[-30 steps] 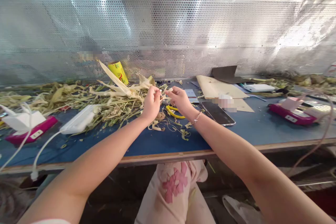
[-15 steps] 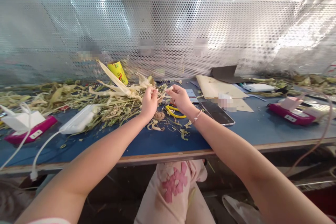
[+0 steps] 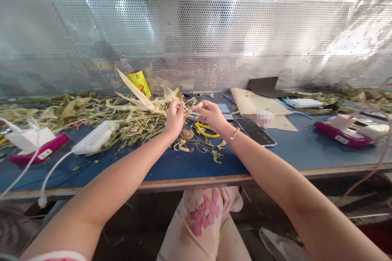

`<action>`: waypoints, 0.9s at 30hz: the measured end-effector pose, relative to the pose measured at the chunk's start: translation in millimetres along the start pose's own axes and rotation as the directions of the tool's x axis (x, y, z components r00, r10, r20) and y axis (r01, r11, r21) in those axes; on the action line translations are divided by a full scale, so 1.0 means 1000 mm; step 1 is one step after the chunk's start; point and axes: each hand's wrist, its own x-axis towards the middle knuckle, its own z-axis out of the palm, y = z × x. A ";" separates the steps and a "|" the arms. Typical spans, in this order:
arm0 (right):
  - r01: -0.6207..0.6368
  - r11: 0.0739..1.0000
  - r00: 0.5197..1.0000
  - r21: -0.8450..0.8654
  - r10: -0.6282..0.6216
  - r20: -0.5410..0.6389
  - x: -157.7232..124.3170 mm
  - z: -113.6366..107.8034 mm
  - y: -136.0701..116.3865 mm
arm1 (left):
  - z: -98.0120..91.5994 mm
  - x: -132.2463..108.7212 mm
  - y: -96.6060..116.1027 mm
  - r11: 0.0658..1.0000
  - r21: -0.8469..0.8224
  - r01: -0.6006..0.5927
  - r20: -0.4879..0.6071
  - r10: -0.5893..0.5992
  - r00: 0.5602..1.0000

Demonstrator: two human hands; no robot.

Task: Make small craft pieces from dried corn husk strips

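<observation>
My left hand point(image 3: 175, 121) is closed in a pinch at the end of a pale dried corn husk bundle point(image 3: 153, 105), whose long leaves fan out to the left. My right hand point(image 3: 212, 117) pinches a small pale strip point(image 3: 198, 106), close beside the left fingertips. What exactly lies between the two hands is too fine to make out. Just under them are yellow-handled scissors point(image 3: 206, 133), partly behind the right hand, and a small ball of brown twine point(image 3: 186, 133).
Dried husks and stalks point(image 3: 131, 126) heap up on the left of the blue table point(image 3: 190, 167). A white power strip point(image 3: 93, 138) lies nearby. On the right are a phone point(image 3: 255, 131), brown paper point(image 3: 257, 101) and a magenta socket point(image 3: 343, 134). A yellow roll point(image 3: 140, 83) leans by the perforated screen point(image 3: 196, 40).
The view has shifted slightly, so everything sits a little further right. Both hands keep their pinch, almost in the same place over the table.
</observation>
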 end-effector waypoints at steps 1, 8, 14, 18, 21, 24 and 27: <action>0.002 1.000 0.999 -0.002 -0.002 -0.035 0.000 -0.001 0.000 | -0.001 -0.001 0.003 1.000 0.021 0.003 0.019 -0.003 1.000; -0.020 0.999 0.981 0.048 0.029 -0.190 0.000 0.000 0.001 | -0.002 -0.005 0.007 0.976 0.164 -0.140 0.092 0.127 0.988; -0.043 0.998 0.971 0.045 0.052 -0.235 0.002 0.002 0.002 | 0.000 -0.010 0.015 0.960 0.183 -0.212 0.095 0.197 0.976; -0.041 0.999 0.969 0.022 0.045 -0.241 0.003 0.000 0.002 | 0.000 -0.010 0.016 0.976 0.149 -0.156 0.087 0.144 0.986; -0.016 1.000 0.975 0.009 0.018 -0.222 0.002 0.000 0.000 | 0.000 -0.007 0.009 0.992 0.099 -0.079 0.028 0.076 0.997; 0.021 0.999 0.986 0.024 -0.016 -0.165 0.001 0.001 -0.002 | 0.000 -0.003 0.002 0.999 0.035 -0.031 -0.036 0.032 0.999; 0.029 0.998 0.994 0.052 -0.024 -0.106 0.000 0.003 -0.002 | 0.001 0.000 -0.003 1.000 -0.009 -0.018 -0.050 0.017 0.999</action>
